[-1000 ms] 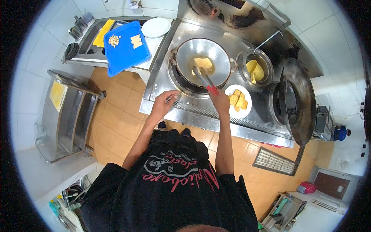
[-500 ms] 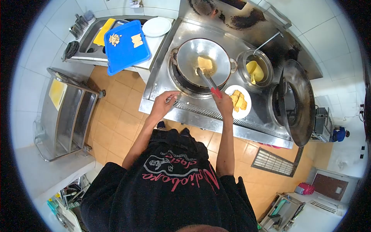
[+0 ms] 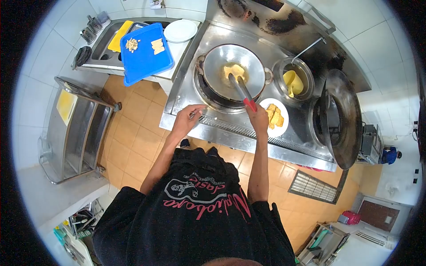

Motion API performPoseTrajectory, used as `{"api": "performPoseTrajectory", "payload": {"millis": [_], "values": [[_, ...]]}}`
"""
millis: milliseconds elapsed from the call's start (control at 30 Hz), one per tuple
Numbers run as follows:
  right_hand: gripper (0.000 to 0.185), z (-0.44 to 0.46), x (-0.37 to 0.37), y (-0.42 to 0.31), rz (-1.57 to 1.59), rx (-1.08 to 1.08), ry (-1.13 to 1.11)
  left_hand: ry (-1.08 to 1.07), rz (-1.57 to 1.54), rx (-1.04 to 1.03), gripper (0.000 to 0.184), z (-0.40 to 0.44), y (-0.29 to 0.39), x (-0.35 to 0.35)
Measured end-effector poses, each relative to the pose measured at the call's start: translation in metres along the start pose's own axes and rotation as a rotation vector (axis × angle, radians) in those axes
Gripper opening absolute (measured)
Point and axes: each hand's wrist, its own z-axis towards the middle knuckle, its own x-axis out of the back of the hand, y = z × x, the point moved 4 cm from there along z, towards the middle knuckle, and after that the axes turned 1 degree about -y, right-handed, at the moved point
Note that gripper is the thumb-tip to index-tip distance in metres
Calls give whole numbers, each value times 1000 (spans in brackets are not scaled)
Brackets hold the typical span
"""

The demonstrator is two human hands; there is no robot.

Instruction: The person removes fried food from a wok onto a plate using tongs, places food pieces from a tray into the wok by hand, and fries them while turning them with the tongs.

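Observation:
My right hand [image 3: 258, 119] is closed round the red grip of metal tongs [image 3: 242, 91]. The tongs slant down into a wok [image 3: 216, 65] on the burner, their tips at a piece of golden frying food [image 3: 234, 70] in shallow oil. By the stove's front edge is my left hand [image 3: 188, 120], its fingers loosely bent and apart from the thumb, with no held object visible. Just right of my right hand, a white plate [image 3: 280, 130] carries several fried golden pieces [image 3: 275, 116].
A pot [image 3: 278, 81] holding a yellow scoop [image 3: 293, 82] stands right of the wok. Beyond it, a large dark wok [image 3: 346, 119] is tilted up. At the left, a blue tray [image 3: 144, 66] bears chopped food and pale slices, near white plates [image 3: 180, 31] and a sink [image 3: 98, 48].
The tong tips have spread apart and shifted slightly at the frying food, which has changed its outline in the oil. My left hand has stayed in place.

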Motion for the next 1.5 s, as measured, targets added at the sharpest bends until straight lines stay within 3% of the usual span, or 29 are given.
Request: {"api": "performPoseTrajectory", "payload": {"millis": [667,1500], "values": [[46,44,-32,3,-118,-56,35,-9,26,13,23,-1,1,5],[39,-7,-27,14,2,11,80,-56,8,-5,23,9,-2,-12]]}}
